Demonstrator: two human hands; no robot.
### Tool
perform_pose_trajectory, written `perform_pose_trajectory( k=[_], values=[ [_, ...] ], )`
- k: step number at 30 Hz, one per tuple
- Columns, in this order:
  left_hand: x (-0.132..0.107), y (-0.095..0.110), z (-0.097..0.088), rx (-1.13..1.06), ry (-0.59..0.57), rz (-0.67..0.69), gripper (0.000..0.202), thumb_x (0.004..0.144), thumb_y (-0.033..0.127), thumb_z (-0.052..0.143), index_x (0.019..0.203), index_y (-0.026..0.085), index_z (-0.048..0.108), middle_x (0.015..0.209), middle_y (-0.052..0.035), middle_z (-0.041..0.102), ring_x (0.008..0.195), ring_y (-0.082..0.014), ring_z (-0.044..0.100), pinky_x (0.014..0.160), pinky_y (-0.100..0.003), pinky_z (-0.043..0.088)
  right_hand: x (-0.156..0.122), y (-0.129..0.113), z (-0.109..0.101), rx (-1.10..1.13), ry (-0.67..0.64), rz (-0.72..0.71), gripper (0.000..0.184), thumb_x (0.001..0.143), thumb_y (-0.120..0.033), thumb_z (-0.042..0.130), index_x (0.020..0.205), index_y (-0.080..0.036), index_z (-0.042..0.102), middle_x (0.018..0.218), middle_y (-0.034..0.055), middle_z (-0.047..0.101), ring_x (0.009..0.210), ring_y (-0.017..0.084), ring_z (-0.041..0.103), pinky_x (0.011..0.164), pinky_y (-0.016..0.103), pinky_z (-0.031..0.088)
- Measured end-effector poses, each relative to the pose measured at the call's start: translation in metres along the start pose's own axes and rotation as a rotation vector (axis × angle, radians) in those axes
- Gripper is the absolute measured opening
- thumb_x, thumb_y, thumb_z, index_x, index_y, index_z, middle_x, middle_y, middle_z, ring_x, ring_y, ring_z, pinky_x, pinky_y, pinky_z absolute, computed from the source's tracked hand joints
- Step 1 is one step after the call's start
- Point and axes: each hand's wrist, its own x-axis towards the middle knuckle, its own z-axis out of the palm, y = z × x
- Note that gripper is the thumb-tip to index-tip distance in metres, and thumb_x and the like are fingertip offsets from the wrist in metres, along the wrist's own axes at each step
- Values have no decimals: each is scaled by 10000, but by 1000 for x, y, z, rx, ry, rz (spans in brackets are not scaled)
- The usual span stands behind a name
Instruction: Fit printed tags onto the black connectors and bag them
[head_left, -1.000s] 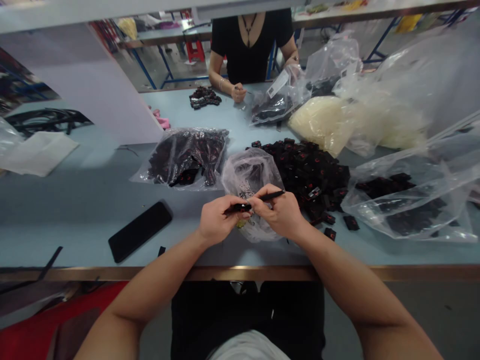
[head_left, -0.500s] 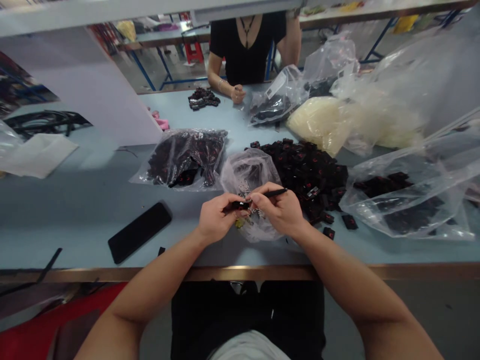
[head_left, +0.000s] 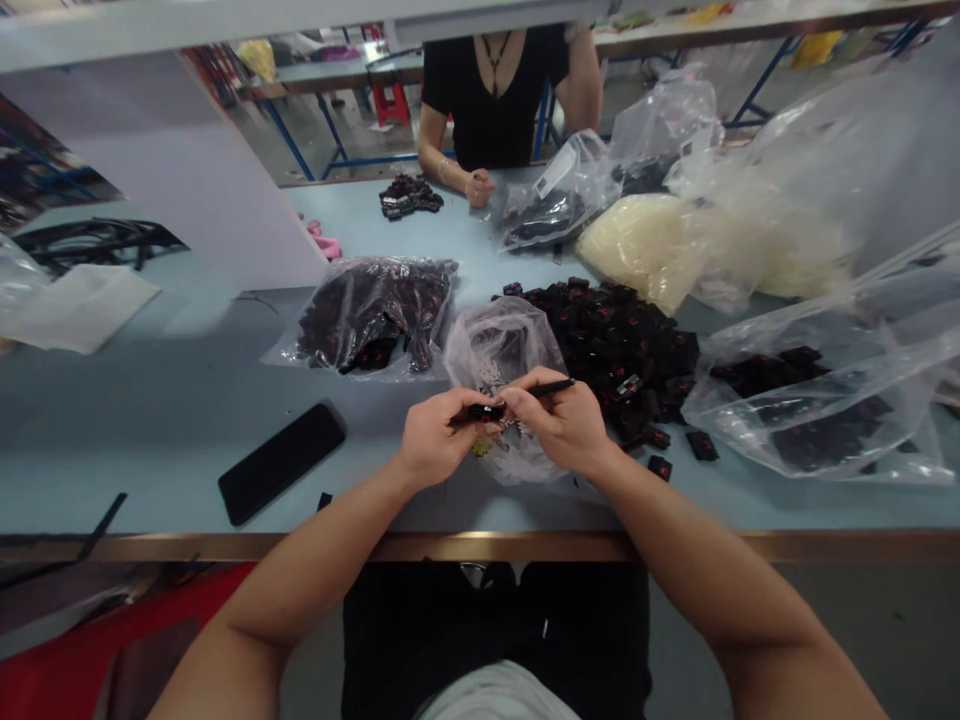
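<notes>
My left hand (head_left: pixel 437 436) pinches a small black plastic piece (head_left: pixel 487 411) between thumb and fingers. Closed around a thin black pen-like tool (head_left: pixel 553 387), my right hand (head_left: pixel 562 422) brings its fingertips right against that piece. The tool's working end is hidden by the fingers. Beneath both hands lies an open clear plastic bag (head_left: pixel 510 335) with many tiny silvery-white bits in it. A small yellow-green item (head_left: pixel 482 447) shows just below my left fingers. Right of the bag spreads a heap of black plastic pieces (head_left: pixel 622 340) with red marks.
A filled clear bag of black pieces (head_left: pixel 375 310) lies left, a black phone (head_left: pixel 281 464) nearer the front edge. Another clear bag (head_left: pixel 817 420) lies right, cream-filled bags (head_left: pixel 645 245) behind. Across the table, a person's hand (head_left: pixel 478 187) rests near a small black pile (head_left: pixel 409 196).
The black piece has turned slightly in my left fingers, and more of its shiny side shows. Both hands stay almost in place; the whole view has shifted very slightly.
</notes>
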Motion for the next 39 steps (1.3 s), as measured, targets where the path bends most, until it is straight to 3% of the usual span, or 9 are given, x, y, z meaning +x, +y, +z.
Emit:
perform_pose_trajectory(
  k=[16, 24, 31, 39],
  values=[
    [-1, 2, 0, 85, 8, 18, 188, 860, 276, 836, 1045, 272, 804, 930, 2, 846, 817, -186, 800, 813, -283, 630, -2, -2, 3, -14, 5, -36, 233, 918, -357, 647, 766, -200, 726, 658, 9, 697, 546, 115, 577, 523, 235, 419],
    [0, 3, -3, 146, -8, 106, 144, 894, 268, 791, 1037, 268, 804, 975, -6, 850, 887, -187, 804, 847, -277, 632, -5, 0, 4, 8, -23, -88, 213, 950, -339, 628, 811, -216, 733, 760, 34, 750, 679, 156, 678, 606, 256, 509],
    [0, 2, -3, 166, -8, 130, 158, 897, 231, 774, 1044, 276, 807, 970, -5, 850, 892, -191, 808, 845, -282, 641, -6, 0, 5, -13, -23, -155, 231, 970, -335, 621, 782, -231, 708, 780, 38, 764, 729, 174, 714, 701, 295, 557],
    [-1, 0, -3, 172, -22, 124, 259, 861, 118, 717, 1045, 279, 801, 999, 0, 852, 918, -191, 809, 868, -293, 645, -7, 3, 7, -42, -28, -217, 246, 990, -339, 612, 785, -223, 684, 798, 57, 763, 745, 185, 716, 710, 311, 562]
  ],
)
